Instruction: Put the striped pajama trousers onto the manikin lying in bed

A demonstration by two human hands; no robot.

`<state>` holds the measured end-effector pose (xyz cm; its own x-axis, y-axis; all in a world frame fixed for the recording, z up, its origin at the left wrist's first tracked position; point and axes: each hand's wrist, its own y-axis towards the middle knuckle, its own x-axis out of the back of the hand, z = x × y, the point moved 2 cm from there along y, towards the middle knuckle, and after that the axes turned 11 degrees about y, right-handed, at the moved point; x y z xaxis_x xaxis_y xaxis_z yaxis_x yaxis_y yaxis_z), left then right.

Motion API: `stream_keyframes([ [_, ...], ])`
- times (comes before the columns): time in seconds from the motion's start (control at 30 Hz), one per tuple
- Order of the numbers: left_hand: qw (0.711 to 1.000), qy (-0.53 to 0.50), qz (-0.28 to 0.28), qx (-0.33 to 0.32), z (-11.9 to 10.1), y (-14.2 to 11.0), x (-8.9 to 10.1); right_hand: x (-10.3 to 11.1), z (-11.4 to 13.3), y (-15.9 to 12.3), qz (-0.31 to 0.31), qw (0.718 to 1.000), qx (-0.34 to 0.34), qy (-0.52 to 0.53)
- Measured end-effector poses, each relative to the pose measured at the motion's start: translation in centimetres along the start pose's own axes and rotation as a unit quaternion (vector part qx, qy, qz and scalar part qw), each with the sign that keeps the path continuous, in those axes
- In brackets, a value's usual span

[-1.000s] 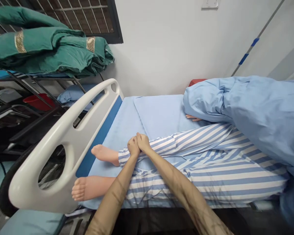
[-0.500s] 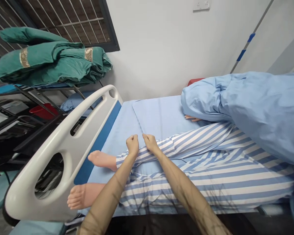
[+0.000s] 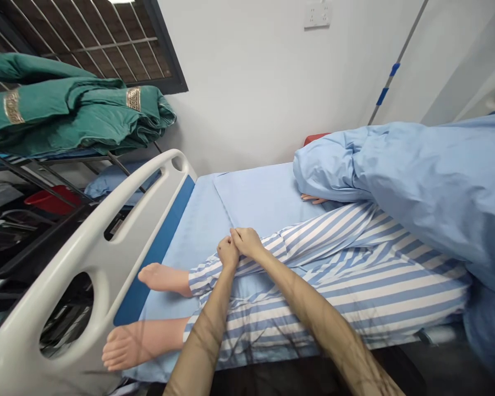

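Note:
My left hand (image 3: 228, 252) and my right hand (image 3: 247, 242) are closed and touch each other above the far leg of a figure with smooth, manikin-like feet. Whatever the fingers hold, if anything, is hidden. Blue-and-white striped trousers (image 3: 325, 234) cover both legs, which lie stretched out on the bed. The far foot (image 3: 165, 278) and the near foot (image 3: 144, 341) are bare. Just beyond my hands, the edge of a light blue sheet (image 3: 256, 192) runs up towards the wall and meets my knuckles.
A white bed end board (image 3: 136, 220) stands at the left. A bunched blue quilt (image 3: 416, 181) covers the figure's upper part, with fingertips (image 3: 312, 198) showing beneath it. Folded green cloth (image 3: 78, 113) lies on a rack near the barred window (image 3: 107, 41). A red basin (image 3: 53, 199) sits below.
My two fists, apart before, have come together, with the right one now against the left. The view has shifted slightly to the right.

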<state>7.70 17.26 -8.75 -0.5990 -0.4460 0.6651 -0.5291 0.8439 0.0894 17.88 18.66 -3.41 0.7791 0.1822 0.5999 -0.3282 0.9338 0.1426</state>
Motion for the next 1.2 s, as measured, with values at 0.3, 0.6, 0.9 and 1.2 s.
stream_keyframes([
  [0.3,0.999,0.052,-0.002,-0.007,-1.5,-0.8,0.7,-0.4,-4.3,-0.9,-0.046,0.994,-0.014,0.098],
  [0.6,0.995,-0.100,-0.016,0.009,-5.5,-1.2,-1.1,-0.1,-5.3,-0.3,-0.116,0.947,-0.007,0.299],
  [0.9,0.999,-0.040,-0.004,-0.013,-4.7,-2.4,-2.6,1.0,-4.5,-0.1,-0.103,0.971,-0.049,0.211],
  [1.2,0.999,0.007,-0.010,-0.041,-5.1,-3.0,-2.8,3.0,-6.7,-0.8,-0.108,0.981,-0.027,0.156],
])
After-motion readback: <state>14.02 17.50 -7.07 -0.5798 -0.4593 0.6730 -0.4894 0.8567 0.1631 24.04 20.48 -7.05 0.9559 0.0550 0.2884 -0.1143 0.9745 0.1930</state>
